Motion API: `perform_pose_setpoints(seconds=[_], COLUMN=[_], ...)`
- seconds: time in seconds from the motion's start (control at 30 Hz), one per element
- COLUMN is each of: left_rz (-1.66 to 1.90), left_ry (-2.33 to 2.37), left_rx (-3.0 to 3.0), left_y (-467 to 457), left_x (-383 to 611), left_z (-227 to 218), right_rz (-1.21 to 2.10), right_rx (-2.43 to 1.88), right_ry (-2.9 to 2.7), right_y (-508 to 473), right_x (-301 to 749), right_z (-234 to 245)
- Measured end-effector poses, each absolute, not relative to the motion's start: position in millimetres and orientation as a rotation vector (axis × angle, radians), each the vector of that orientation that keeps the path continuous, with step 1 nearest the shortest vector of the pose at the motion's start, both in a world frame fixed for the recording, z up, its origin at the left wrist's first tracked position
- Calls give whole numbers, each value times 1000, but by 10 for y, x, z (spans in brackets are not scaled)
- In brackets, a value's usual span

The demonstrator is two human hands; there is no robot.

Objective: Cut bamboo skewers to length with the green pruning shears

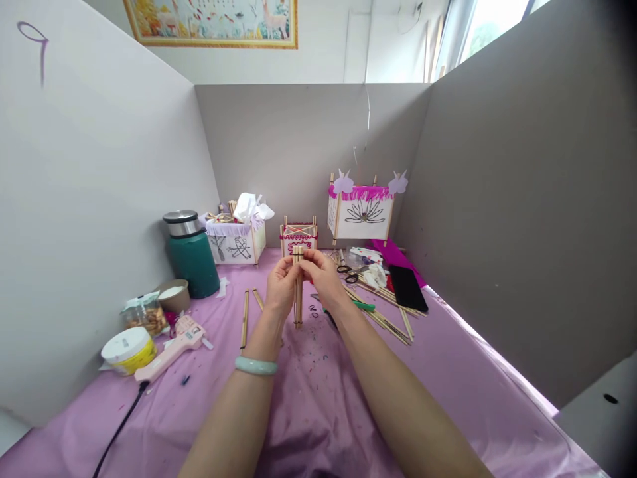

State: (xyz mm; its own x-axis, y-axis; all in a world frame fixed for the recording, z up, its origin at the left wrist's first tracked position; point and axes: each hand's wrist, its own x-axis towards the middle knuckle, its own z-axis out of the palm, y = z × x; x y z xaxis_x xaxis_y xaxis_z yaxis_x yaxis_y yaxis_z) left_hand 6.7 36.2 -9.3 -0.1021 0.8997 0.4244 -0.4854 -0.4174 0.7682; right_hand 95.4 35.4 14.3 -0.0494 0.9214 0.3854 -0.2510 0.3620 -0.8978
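Between my hands a small bundle of wooden sticks [298, 299] stands upright, with dark bands near its top and bottom ends. My left hand [281, 285] grips it from the left, fingers closed near the upper part. From the other side my right hand [321, 279] pinches the bundle close to the upper band. Two more bound stick pairs lie left of my hands, one stick pair [245, 320] in full view and the other partly behind my left wrist. Black wire bits [313, 311] and a green-handled tool [364, 305], partly hidden by my right forearm, rest nearby.
Loose sticks [391, 325], black scissors [351, 275] and a black phone [408, 288] lie on the right. A pink glue gun [174, 348], jars and a green flask [193, 262] stand left. Behind are decorated stick-framed boxes, including a lotus box [361, 226]. Grey partitions enclose the table.
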Motion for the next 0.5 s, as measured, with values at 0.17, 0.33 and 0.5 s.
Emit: perform_pose_setpoints(seconds=[0.17,0.33,0.5], left_rz=[1674,1681,1710], left_ry=[521,523,557], left_rx=[1122,1100,1103], left_y=[352,340,356], left_x=[65,81,72], left_z=[-91,-85,-103], right_rz=[1196,1147,1103], right_rx=[-687,-700,-685], right_ry=[-1125,-1134,-1240], right_y=[326,398,391], right_x=[956,938,974], right_z=[163,188,87])
